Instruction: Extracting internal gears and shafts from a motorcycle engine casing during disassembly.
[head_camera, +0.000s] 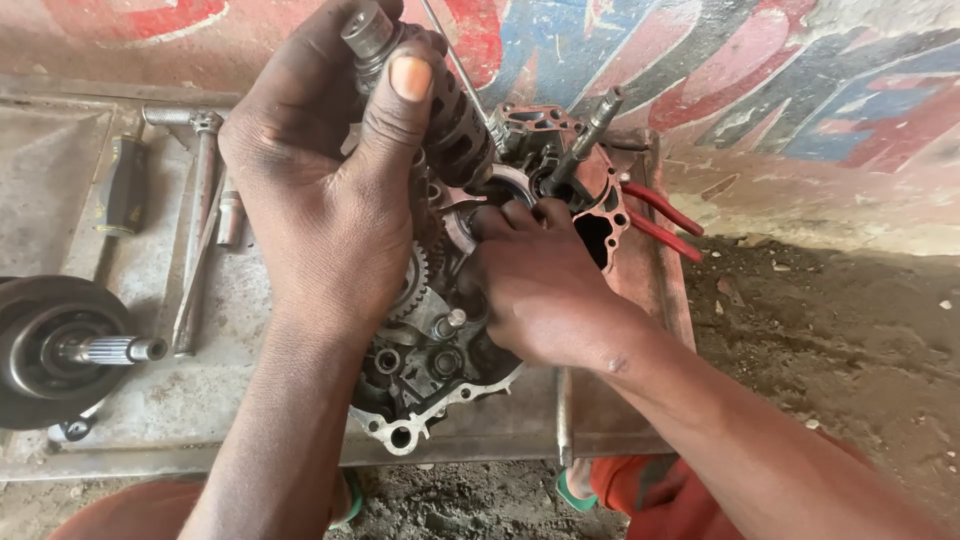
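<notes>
My left hand (330, 190) is clamped around the gear shaft (440, 100) at upper centre, so my right hand (540, 280), fingers curled into the engine case (440, 370) empty, should guide it in squarely.

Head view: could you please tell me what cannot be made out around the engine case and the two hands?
- Engine case middle: covered by the left hand and right hand.
- Right fingertips: dip behind the case's parts, so their contact is unclear.
- Gear shaft: lower part hidden by the left palm.
- Red-handled pliers: jaws hidden behind the case.
</notes>
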